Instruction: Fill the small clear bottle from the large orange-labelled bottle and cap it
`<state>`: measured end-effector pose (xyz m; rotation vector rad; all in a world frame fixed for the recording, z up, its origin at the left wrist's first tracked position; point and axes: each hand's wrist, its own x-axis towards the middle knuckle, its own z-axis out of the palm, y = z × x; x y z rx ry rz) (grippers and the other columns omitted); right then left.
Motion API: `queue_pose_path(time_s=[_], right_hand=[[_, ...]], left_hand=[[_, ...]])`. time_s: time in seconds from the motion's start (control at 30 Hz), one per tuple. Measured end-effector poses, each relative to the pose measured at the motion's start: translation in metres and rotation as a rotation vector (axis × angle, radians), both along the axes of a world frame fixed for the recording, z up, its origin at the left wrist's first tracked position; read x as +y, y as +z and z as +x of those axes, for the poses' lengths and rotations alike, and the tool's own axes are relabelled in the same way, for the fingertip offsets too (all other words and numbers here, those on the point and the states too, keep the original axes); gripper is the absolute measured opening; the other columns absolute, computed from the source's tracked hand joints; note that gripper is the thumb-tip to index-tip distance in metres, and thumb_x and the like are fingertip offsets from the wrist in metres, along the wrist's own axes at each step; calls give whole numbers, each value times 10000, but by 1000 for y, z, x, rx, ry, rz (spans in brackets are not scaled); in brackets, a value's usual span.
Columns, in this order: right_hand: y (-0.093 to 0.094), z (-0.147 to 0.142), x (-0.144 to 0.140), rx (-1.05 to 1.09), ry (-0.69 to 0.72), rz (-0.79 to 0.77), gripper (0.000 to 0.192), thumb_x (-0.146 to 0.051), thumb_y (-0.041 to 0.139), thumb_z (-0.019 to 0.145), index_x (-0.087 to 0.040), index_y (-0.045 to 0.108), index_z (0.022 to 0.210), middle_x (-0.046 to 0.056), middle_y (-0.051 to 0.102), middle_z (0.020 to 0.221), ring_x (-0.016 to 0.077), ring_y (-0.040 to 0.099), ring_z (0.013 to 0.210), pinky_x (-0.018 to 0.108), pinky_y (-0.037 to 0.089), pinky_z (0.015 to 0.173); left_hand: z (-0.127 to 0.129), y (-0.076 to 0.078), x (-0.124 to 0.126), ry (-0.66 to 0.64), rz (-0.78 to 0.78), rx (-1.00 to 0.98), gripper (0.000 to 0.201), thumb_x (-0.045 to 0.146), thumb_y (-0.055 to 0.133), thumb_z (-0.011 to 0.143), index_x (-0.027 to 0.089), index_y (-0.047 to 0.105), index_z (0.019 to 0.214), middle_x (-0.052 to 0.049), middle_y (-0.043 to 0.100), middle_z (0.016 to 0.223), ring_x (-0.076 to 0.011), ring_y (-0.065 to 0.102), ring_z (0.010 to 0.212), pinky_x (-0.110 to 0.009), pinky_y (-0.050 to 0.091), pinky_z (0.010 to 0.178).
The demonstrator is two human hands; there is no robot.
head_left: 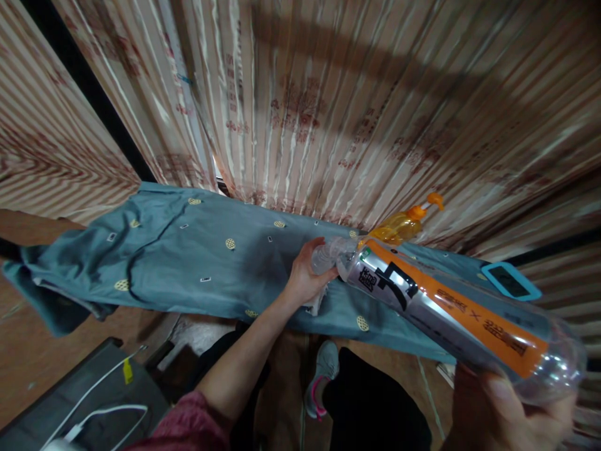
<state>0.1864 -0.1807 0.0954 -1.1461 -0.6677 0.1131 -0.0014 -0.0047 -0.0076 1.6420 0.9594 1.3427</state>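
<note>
A large clear plastic bottle (436, 307) with a silver and orange label slants across the right side, its neck toward the middle and its base lower right. My right hand (511, 407) is closed around the base end from below. At the neck, my left hand (307, 274) curls around a clear, ribbed plastic piece (327, 254); whether it is a small cup or part of the bottle, I cannot tell. A small whitish thing (317, 304) shows just under my left hand, its kind unclear. No liquid is visible in the bottle.
Below lies a long surface covered with a teal patterned cloth (230, 269). On it are a yellow pump bottle (399, 227) and a light-blue framed device (511, 280). Striped curtain-like sheeting (300, 125) stands behind. A dark box (107, 394) with white cables is lower left.
</note>
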Motion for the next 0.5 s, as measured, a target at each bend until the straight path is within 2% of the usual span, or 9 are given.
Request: queue_pose_path(time_s=[0.13,0.37,0.5], right_hand=[[-1,1,1,9,-1,12,1014,-242,956,404,-161,690,1378,170,649,1383,511,482,1463,848,-35,1196],[-4,-1,-1,47,-54,-8,1050,-295,959,349,-200,701,1362,133,675,1394,513,472,1476,869,-49,1194],[-10,-1,-6,31,-52,14,1017,-281,967,375,-217,707,1356,92,676,1403,466,496,1472,831,24,1245]], left_hand=[[0,0,0,-2,3,10,722,491,862,770,180,602,1368,-167,718,1371,-370,686,1301,-567,539,1151],[0,2,-1,3,-9,33,745,503,867,767,177,604,1383,-167,713,1396,-371,673,1331,-528,523,1168],[0,1,-1,4,5,24,720,478,856,779,180,602,1384,-165,714,1392,-368,684,1316,-527,538,1150]])
